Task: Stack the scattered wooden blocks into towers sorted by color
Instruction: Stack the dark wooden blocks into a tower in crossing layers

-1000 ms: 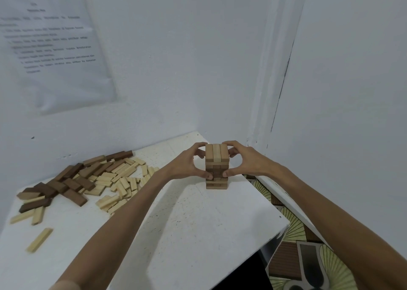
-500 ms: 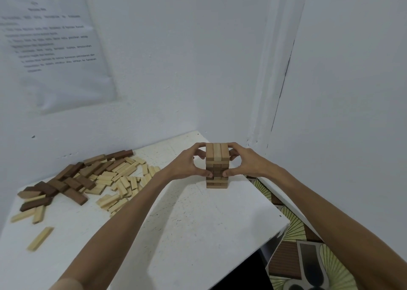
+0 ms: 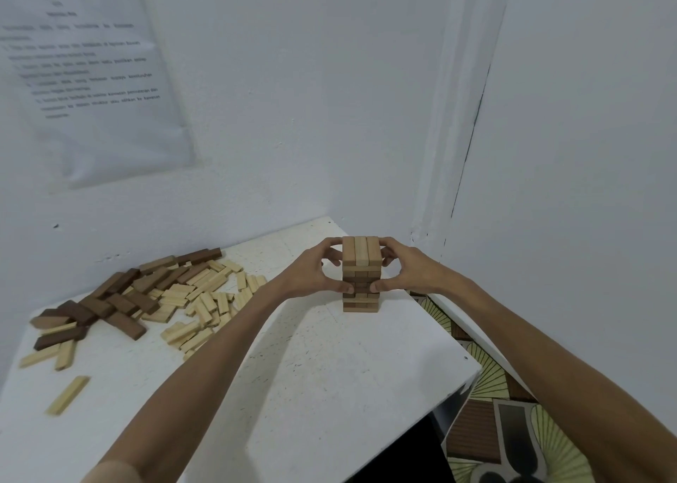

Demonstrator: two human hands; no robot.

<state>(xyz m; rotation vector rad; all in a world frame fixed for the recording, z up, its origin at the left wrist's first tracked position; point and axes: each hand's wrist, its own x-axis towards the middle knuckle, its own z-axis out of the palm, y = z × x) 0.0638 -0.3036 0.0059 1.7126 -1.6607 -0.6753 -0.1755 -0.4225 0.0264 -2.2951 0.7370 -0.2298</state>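
White walls meet in a corner behind a white, speckled surface (image 3: 329,391), and a printed sheet (image 3: 95,79) hangs on the left wall, its text too blurred to read. Past the right edge of the surface, patterned flooring (image 3: 513,409) shows below.

Seen from the head camera, a small tower (image 3: 361,262) of wooden blocks stands upright close to the right edge of the surface, toward its far corner. Its long axis is vertical. The top layer is three tan blocks side by side, with their long axes running away from the viewer toward the wall corner. The layers beneath cross one another, and a few darker brown layers sit around the middle.

Both hands clasp the tower from opposite sides. The left hand (image 3: 307,273) curls round its left side, with the thumb pressed against the front face about midway up and the fingers (image 3: 331,242) hooked behind the top. The right hand (image 3: 410,273) mirrors it on the right side, its thumb on the front face level with the left one. The two thumb tips lie near each other but apart.

A loose pile of blocks (image 3: 165,299) lies along the far left edge of the surface, well apart from the tower. Dark brown pieces (image 3: 110,306) lie mostly on its left and pale pieces (image 3: 205,299) on its right, all flat and pointing many ways. One pale block (image 3: 67,394) lies alone near the left edge, angled diagonally.
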